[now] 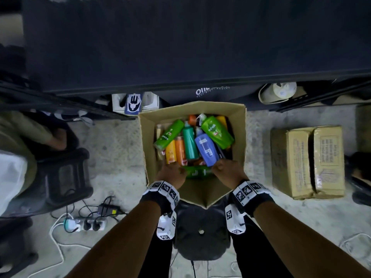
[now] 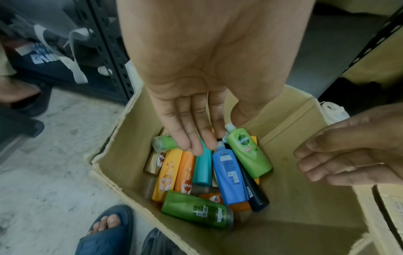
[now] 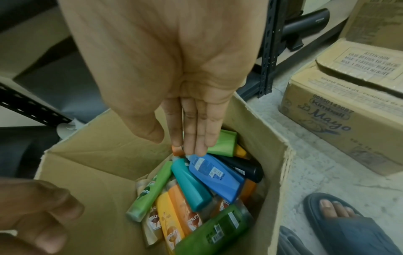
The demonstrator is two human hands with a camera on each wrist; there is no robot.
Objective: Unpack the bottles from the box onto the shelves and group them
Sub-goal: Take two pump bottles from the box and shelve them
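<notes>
Cardboard box (image 1: 239, 137) sits open under both hands, bottles (image 1: 189, 141) heaped inside. Left wrist view: left hand (image 2: 196, 82) hovers flat, fingers together, bottles below. Right wrist view: right hand (image 3: 174, 77) likewise, fingertips just above the blue bottle (image 3: 214, 174).

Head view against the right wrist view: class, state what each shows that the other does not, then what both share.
Only the head view shows the power strip and its cables on the floor, and the black stool under the open box.

Only the right wrist view shows the black bottle, the Mayo print on the closed carton, and a sandalled foot.

Both show the blue bottle, the teal bottle, and both open hands, left hand and right hand, holding nothing.
</notes>
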